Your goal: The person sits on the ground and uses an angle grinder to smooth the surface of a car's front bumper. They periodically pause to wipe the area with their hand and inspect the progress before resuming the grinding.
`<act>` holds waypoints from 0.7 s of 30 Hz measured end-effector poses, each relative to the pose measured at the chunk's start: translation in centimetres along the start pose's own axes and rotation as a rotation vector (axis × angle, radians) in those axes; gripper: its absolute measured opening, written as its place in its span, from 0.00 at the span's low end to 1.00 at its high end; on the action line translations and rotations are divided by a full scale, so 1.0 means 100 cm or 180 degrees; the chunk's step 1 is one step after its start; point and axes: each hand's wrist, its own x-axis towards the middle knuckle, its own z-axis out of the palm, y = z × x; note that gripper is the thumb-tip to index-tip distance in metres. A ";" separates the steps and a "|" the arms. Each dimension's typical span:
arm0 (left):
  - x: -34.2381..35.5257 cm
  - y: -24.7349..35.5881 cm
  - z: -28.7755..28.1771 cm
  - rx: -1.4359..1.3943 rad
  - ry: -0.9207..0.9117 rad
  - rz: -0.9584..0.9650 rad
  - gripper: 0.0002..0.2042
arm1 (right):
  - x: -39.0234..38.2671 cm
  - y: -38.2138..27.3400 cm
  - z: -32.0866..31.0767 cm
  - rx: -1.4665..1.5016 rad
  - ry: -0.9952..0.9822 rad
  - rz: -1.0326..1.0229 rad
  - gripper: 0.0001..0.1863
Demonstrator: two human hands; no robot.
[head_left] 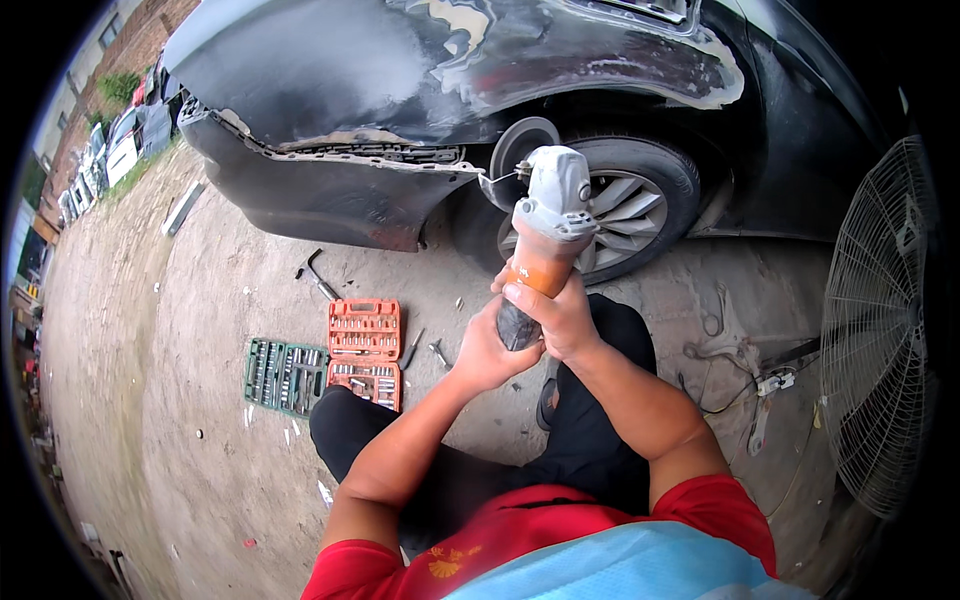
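Both my hands grip an angle grinder (545, 240) with an orange and dark body and a grey metal head. My left hand (490, 345) wraps round its dark rear end. Just above, my right hand (557, 315) closes round the orange part of the body. A round disc (524, 145) on the grinder's head is up by the car's rear wheel arch, near the end of the dark bumper (330, 200); whether it touches the car I cannot tell. The car's rear fender (400, 70) is dark with sanded, patchy areas. Behind the grinder stands the wheel (635, 205).
On the ground at left lie an orange socket case (364, 330) and a green socket case (285, 376), both opened, with a hammer-like tool (318, 275) nearby. A large wire fan guard (880, 330) stands at right. Cables and a power strip (775, 383) lie beside it.
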 end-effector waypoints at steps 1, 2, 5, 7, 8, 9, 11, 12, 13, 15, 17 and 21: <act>0.001 -0.003 -0.003 0.0045 -0.0055 0.0048 0.27 | 0.000 -0.002 0.001 0.0055 -0.0010 0.0014 0.26; 0.001 -0.004 -0.007 0.0095 -0.0112 0.0093 0.28 | 0.000 -0.002 0.001 0.0150 -0.0127 -0.0018 0.27; 0.001 -0.005 -0.014 -0.0258 -0.0323 0.0270 0.28 | 0.001 -0.006 0.003 0.0430 -0.0382 -0.0013 0.31; 0.001 -0.008 -0.018 -0.0298 -0.0430 0.0143 0.27 | 0.001 -0.007 0.006 0.0565 -0.0351 0.0044 0.31; 0.001 -0.010 -0.019 -0.0324 -0.0493 0.0074 0.26 | 0.001 -0.006 0.005 0.0632 -0.0322 0.0077 0.30; 0.001 -0.010 -0.019 -0.0313 -0.0496 0.0073 0.26 | 0.003 -0.003 0.002 0.0603 -0.0333 0.0021 0.31; 0.003 -0.009 -0.017 -0.0284 -0.0502 0.0065 0.25 | 0.003 -0.002 -0.002 0.0620 -0.0259 0.0044 0.30; 0.004 -0.008 -0.017 -0.0289 -0.0529 0.0032 0.24 | 0.004 -0.001 -0.003 0.0632 -0.0222 0.0055 0.30; 0.005 -0.008 -0.017 -0.0294 -0.0557 0.0000 0.24 | 0.004 -0.002 -0.004 0.0652 -0.0194 0.0051 0.30; 0.008 -0.007 -0.018 -0.0250 -0.0598 -0.0003 0.25 | 0.003 -0.003 -0.004 0.0630 -0.0137 0.0034 0.29; 0.010 0.001 -0.017 -0.0225 -0.0615 0.0037 0.26 | 0.002 -0.004 -0.005 0.0615 -0.0060 -0.0021 0.28; 0.016 0.003 -0.011 -0.0154 -0.0641 0.0102 0.30 | 0.002 -0.007 -0.009 0.0518 0.0004 -0.0228 0.25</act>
